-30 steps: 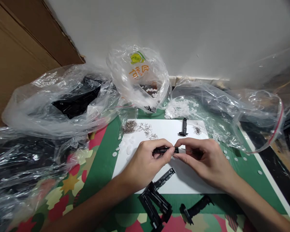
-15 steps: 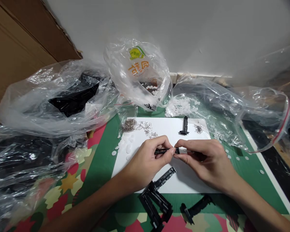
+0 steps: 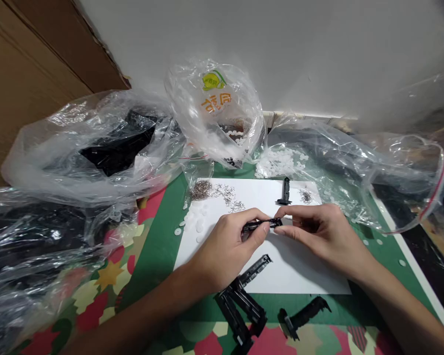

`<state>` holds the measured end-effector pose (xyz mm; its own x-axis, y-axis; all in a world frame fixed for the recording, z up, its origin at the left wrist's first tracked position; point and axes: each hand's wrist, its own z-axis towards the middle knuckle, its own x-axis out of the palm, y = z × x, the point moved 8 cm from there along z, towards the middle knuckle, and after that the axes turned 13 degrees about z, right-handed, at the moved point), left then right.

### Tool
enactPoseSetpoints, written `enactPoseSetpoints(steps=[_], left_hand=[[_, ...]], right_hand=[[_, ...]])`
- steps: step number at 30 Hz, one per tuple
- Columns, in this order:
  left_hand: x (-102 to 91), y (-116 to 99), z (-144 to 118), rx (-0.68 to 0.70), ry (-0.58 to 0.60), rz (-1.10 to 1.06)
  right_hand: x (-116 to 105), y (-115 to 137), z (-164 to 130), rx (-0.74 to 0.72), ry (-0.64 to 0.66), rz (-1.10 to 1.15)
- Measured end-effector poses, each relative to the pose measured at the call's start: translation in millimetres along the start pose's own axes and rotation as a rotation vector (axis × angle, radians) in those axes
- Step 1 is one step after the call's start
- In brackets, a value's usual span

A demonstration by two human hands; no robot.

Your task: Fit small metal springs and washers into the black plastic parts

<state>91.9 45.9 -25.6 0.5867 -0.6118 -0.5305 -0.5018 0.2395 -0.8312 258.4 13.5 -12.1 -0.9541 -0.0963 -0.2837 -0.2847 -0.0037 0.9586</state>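
Note:
My left hand (image 3: 233, 244) is closed around a slim black plastic part (image 3: 252, 226), held level just above a white sheet (image 3: 303, 266). The fingertips and thumb of my right hand (image 3: 318, 229) close on the right end of that same part. Whether anything small sits between those fingertips is hidden. Beyond my hands, another black plastic part (image 3: 285, 191) stands on the sheet beside a small pile of tiny metal springs or pins (image 3: 305, 197). Several similar black parts (image 3: 244, 305) lie below my left hand, and one more (image 3: 306, 315) lies near the front.
A larger pile of thin metal pieces (image 3: 202, 190) and white discs (image 3: 196, 217) lie on the sheet's left. Clear plastic bags (image 3: 214, 113) stand behind, with more white discs (image 3: 281, 161) spilling at the right bag (image 3: 329, 148). A bag with black contents (image 3: 118, 148) is at left.
My right fingers have shifted in to the black part's end. The pale piece with a thin metal pin seen between them earlier no longer shows. The view has shifted slightly.

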Motion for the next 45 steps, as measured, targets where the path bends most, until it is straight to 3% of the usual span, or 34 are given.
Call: enactPoseSetpoints(steps=[6,11,13,16,19,23,26,29,35,45], left_hand=[[0.2,-6,1,0.153,-0.078,0.259],[-5.4,-2,0,0.108,-0.153,0.506],[-7.2,-3,-1,0.095,-0.170,0.550],[-4.4,-8,0,0.130,-0.155,0.619],[-0.9,-15,2,0.196,-0.149,0.677],[-0.9,-17,3,0.221,-0.157,0.667],[-0.8,-17,2,0.215,-0.147,0.644],[-1.0,-16,0,0.203,-0.147,0.633],[0.0,-13,-2,0.179,-0.135,0.586],[1.4,-9,-3,0.147,-0.099,0.560]], right_hand=[[-8,-5,6,0.054,-0.028,-0.007],[-34,-4,-5,0.026,-0.334,0.008],[-38,-2,-9,-0.028,-0.386,0.058],[-32,7,-8,-0.175,-0.345,0.118],[-22,20,-8,-0.324,-0.269,0.023],[-10,25,-9,-0.401,-0.143,-0.043],[-10,27,-13,-0.467,-0.170,-0.039],[-11,26,-13,-0.464,-0.229,-0.045],[2,24,-12,-0.464,-0.107,-0.026],[6,20,-14,-0.484,-0.092,-0.090]])
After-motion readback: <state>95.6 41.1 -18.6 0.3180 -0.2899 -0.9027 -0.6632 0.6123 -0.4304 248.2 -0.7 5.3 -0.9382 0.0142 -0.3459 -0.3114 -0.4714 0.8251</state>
